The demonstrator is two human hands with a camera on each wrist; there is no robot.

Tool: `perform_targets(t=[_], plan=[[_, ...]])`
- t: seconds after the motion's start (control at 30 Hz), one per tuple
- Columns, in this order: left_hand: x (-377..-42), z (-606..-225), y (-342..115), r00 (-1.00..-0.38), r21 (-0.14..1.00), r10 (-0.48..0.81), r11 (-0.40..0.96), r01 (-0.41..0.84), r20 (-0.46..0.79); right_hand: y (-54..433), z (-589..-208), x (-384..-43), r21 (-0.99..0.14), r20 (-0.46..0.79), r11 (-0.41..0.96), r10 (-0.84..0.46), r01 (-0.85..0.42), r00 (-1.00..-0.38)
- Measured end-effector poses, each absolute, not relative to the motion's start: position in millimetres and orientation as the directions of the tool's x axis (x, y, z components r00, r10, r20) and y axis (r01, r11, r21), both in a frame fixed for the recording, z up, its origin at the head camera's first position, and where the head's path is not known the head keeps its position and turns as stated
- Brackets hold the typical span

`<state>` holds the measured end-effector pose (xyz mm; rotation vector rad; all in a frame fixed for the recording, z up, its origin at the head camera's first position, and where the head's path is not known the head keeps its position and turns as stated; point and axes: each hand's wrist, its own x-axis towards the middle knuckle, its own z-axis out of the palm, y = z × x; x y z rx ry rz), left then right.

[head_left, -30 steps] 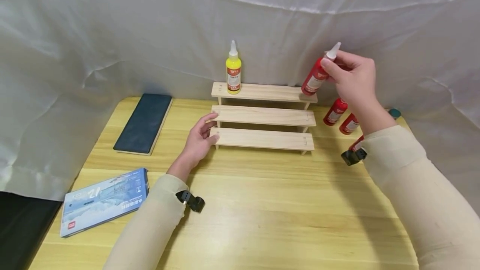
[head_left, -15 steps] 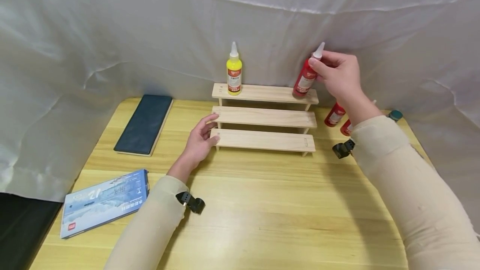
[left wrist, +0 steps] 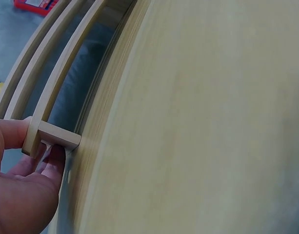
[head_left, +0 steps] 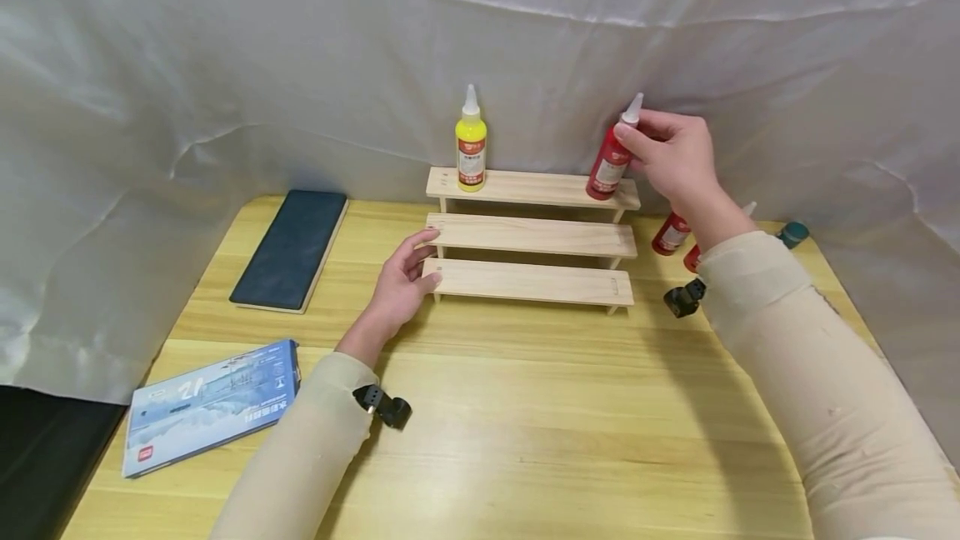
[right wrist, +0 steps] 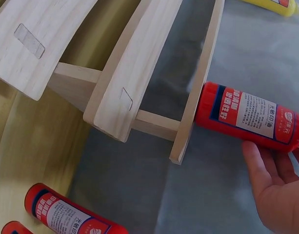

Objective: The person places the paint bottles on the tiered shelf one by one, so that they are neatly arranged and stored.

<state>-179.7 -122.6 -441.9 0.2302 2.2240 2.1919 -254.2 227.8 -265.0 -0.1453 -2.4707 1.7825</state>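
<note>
A three-tier wooden rack (head_left: 532, 233) stands near the back of the table. My left hand (head_left: 396, 288) grips the left end of its lowest tier, thumb over the plank (left wrist: 66, 73) and fingers under it. At the top tier's right end is a red bottle (head_left: 609, 167) with a white nozzle, leaning slightly right. My right hand (head_left: 677, 158) pinches this bottle near the neck; in the right wrist view its base meets the top plank. Upright on the same tier's left end is a yellow bottle (head_left: 471, 155).
More red bottles (head_left: 671, 235) stand right of the rack, partly behind my right forearm. Beyond them is a dark green cap (head_left: 792, 233). Left of the rack lie a dark flat block (head_left: 288, 250) and a blue box (head_left: 210, 407). A grey cloth (head_left: 337, 65) hangs behind the table.
My right hand has moved left and slightly down with the red bottle, bringing its base onto the top tier's right end, and the bottle is more upright. My left hand keeps its hold.
</note>
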Motion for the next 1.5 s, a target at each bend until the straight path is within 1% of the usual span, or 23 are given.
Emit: perform_targets(t=[0.47, 0.67, 0.93, 1.27, 1.5], plan=[[-181.0, -441.2, -123.2, -0.989, 0.996, 0.117, 0.013, 0.091, 0.089, 226.6, -267.1, -254.5, -0.942, 0.073, 0.334, 0.109, -0.033, -0.991], [-180.5, -441.1, -124.3, -0.99, 0.996, 0.116, 0.023, 0.083, 0.08, 228.3, -264.4, -248.7, -0.946, 0.073, 0.324, 0.165, -0.016, -0.983], [-181.4, -440.8, -124.1, -0.99, 0.996, 0.12, 0.028, 0.084, 0.08, 239.0, -261.9, -222.3, -0.926, 0.093, 0.378, 0.231, 0.001, -0.968], [-180.9, -439.1, -124.3, -0.988, 0.996, 0.132, 0.034, 0.086, 0.081, 251.1, -265.6, -187.5, -0.918, 0.154, 0.391, 0.203, -0.064, -0.967], [-182.1, -439.4, -124.6, -0.988, 0.995, 0.128, 0.03, 0.09, 0.086, 259.5, -272.8, -163.0, -0.918, 0.177, 0.389, 0.23, -0.076, -0.957]])
